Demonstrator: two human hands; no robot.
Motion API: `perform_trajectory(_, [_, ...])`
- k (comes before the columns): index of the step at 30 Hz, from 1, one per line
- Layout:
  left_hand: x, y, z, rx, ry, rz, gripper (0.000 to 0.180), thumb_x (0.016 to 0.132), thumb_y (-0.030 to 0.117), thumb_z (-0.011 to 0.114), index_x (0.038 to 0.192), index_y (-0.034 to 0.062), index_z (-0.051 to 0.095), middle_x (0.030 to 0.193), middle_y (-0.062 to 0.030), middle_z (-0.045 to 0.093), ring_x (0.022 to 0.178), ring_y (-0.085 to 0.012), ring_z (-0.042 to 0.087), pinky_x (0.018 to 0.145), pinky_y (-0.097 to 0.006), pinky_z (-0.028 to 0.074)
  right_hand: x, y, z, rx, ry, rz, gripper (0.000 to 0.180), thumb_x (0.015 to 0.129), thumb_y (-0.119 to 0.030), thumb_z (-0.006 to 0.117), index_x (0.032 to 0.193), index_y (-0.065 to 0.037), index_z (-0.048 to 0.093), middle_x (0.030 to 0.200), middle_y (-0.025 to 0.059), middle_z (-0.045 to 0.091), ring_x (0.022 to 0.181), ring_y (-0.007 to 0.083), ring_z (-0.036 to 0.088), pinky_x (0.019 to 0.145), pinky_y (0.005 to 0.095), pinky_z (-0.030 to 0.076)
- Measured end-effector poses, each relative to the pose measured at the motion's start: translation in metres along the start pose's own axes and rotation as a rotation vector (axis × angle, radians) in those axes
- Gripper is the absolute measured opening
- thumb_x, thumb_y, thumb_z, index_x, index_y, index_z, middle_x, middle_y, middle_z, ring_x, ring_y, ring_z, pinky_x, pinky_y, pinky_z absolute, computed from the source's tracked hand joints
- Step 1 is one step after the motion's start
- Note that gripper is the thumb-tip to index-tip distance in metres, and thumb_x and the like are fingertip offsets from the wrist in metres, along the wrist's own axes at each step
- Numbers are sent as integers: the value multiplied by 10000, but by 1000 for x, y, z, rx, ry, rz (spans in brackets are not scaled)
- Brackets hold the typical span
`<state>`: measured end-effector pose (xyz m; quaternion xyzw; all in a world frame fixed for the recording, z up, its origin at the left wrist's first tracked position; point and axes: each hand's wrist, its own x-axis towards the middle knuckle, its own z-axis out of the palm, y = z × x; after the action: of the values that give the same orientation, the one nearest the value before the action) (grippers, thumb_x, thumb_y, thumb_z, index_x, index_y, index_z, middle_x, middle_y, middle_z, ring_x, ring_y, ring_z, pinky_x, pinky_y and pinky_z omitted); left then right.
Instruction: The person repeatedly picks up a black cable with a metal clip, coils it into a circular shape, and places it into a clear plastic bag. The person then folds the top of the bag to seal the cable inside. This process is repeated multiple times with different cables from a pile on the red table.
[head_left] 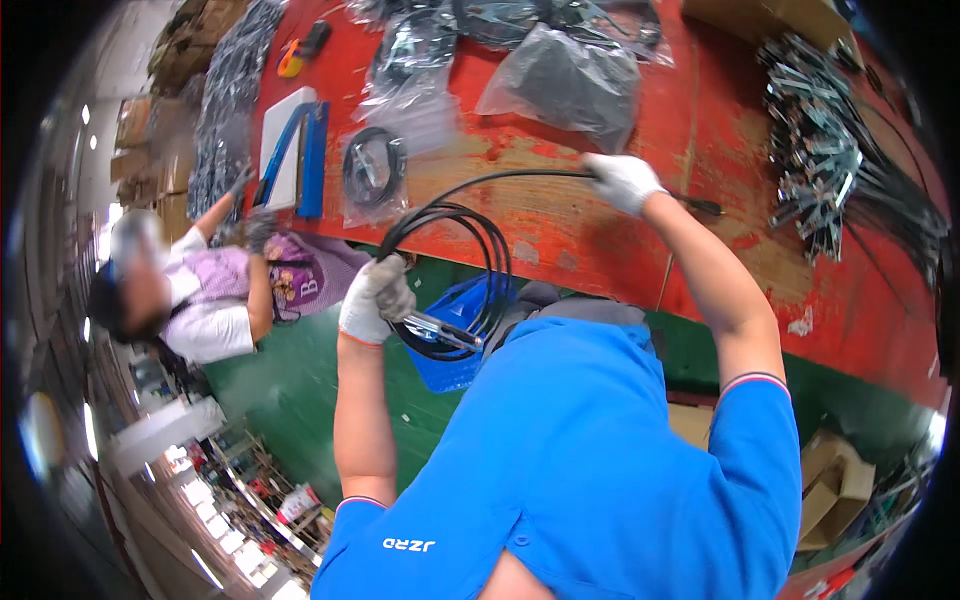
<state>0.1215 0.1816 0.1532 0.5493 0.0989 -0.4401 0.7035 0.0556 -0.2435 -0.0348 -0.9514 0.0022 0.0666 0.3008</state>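
My left hand, in a white glove with grey on the fingers, is closed round a looped black cable. A shiny metal clamp-like piece juts out below that hand, beside the hanging loops. My right hand, gloved too, grips a stretch of the same cable out to the right, above the table edge. The cable bows upward between both hands. Past the right hand a short dark end with a plug-like tip points right.
The worn red table bears a bagged cable coil, clear plastic bags, a blue lever device and a heap of metal clamps with black cables. Below is a blue stool. A co-worker stands at left.
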Motion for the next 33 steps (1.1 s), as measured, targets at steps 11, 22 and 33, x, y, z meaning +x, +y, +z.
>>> perform_trajectory(11, [24,-15,-20,-371,328,104,304,1051,249,635,785,196,497,565,110,259,470,-68,263,492,-261,290,-53,-79,-31,-443,-491,-521,142,851,-157,659,907,-109,781,896,143,766,805,338,763,698,469,615])
perform_trajectory(22, [51,-72,65,237,230,-116,470,1034,445,633,1186,7,709,1073,-84,735,904,-144,698,776,-320,569,-2,-188,-6,-160,-218,-966,142,833,-251,669,898,-130,708,802,95,688,753,314,716,672,453,576])
perform_trajectory(33, [91,-63,74,498,203,69,608,1021,634,566,976,45,709,787,9,651,754,-58,600,606,-262,461,-24,-175,66,391,595,-138,186,874,-230,756,1027,-137,706,988,137,651,994,362,620,930,496,476])
